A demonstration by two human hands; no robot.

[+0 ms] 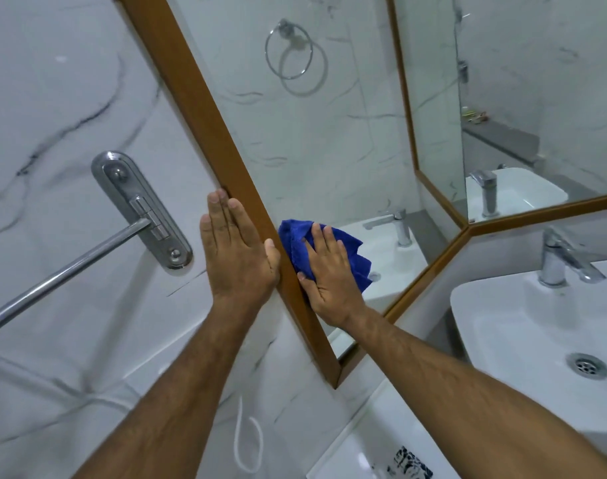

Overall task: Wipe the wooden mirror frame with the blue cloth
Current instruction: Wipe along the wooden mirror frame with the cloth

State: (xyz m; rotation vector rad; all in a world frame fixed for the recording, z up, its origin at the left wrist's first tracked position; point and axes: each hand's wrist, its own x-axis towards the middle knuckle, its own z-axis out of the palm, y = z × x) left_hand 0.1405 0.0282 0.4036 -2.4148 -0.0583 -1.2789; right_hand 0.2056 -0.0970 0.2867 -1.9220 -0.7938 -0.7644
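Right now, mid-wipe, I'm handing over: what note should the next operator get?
Left hand: open, flat on the wall, fingertips and thumb touching the wooden frame.
Right hand: flat, pressing the blue cloth on the mirror glass beside the frame's left rail.
Done: cannot tell how much is wiped.
Left: probably slide the cloth onto the wood and work along the rails.

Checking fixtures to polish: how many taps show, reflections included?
3: the real tap on the basin at right, one reflection beside the blue cloth, another in the right-hand mirror.

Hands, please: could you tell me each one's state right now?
Left hand: open, flat against wooden frame.
Right hand: open, pressing blue cloth.
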